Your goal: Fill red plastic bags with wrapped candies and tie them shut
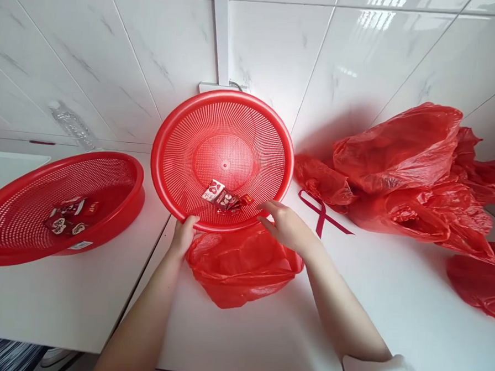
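In the head view, a round red plastic colander basket [226, 97] is tilted toward me at the centre. My left hand [183, 235] grips its lower left rim, thumb over the edge. My right hand [285, 223] is at the lower right rim, its fingers apart and reaching over the edge, with nothing seen in them. A few small wrapped snack packets [224, 198], white, brown and red, lie low inside the basket. Under the rim sits a red plastic bag [243, 274], its mouth spread open.
To the left, a second red colander [122, 201] holds several packets [69, 217]. A clear plastic bottle [73, 125] lies by the tiled wall. On the right are crumpled red bags [402, 160] and a dark red ribbon [322, 214]. A seam [143, 274] crosses the white tabletop.
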A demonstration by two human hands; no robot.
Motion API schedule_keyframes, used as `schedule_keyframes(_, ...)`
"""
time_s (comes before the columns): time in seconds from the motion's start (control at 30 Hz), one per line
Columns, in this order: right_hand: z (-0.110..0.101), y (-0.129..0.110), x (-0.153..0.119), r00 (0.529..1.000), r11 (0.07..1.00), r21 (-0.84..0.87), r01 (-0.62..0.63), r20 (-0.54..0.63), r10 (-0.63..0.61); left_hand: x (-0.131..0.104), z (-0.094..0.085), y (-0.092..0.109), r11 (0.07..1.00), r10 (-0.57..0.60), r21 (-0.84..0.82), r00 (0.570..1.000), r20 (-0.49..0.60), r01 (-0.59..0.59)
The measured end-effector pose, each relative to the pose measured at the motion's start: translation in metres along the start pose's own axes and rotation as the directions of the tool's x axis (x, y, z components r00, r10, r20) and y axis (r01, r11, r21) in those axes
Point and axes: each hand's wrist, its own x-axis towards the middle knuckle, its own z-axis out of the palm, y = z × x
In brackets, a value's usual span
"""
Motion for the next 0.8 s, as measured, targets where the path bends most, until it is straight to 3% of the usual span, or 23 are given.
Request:
schedule_keyframes(0.17, 0.036, 0.01, 0.017, 0.992, 0.945, -0.326, 0.041, -0.098, -0.077, -0.01, 0.002, 0.005, 0.999, 0.022, 0.03, 0.998, 0.062, -0.024)
schedule_keyframes(0.3, 0.053, 0.016, 0.021, 0.999, 0.909, -0.415, -0.03, -0.048, 0.011, -0.013, 0.007, 0.005, 0.999, 0.025, 0.038, 0.997, 0.07, -0.028)
schedule_keyframes(0.4, 0.049, 0.017, 0.019, 0.994, 0.946, -0.307, -0.105, -0.001, 0.11, -0.012, 0.009, 0.006, 1.0, 0.018, 0.014, 0.995, 0.1, -0.02)
schedule_keyframes(0.5, 0.037, 0.016, 0.018, 0.981, 0.978, 0.075, -0.194, -0.012, 0.195, -0.01, 0.009, 0.006, 1.0, 0.016, 0.003, 0.993, 0.118, -0.017)
schedule_keyframes(0.57, 0.028, 0.015, 0.019, 0.969, 0.849, 0.475, -0.231, 0.029, 0.247, -0.009, 0.009, 0.005, 1.0, 0.02, -0.003, 0.992, 0.126, -0.02)
schedule_keyframes(0.63, 0.019, 0.014, 0.019, 0.957, 0.574, 0.775, -0.264, 0.135, 0.258, -0.007, 0.007, 0.003, 1.0, 0.018, -0.01, 0.992, 0.122, -0.017)
schedule_keyframes(0.7, 0.011, 0.011, 0.018, 0.944, 0.344, 0.889, -0.303, 0.231, 0.236, -0.006, 0.006, 0.001, 1.0, 0.018, -0.006, 0.995, 0.099, -0.018)
schedule_keyframes(0.8, 0.001, 0.007, 0.014, 0.938, 0.257, 0.914, -0.315, 0.257, 0.234, -0.003, 0.003, -0.001, 0.998, 0.05, 0.023, 0.998, 0.036, -0.051)
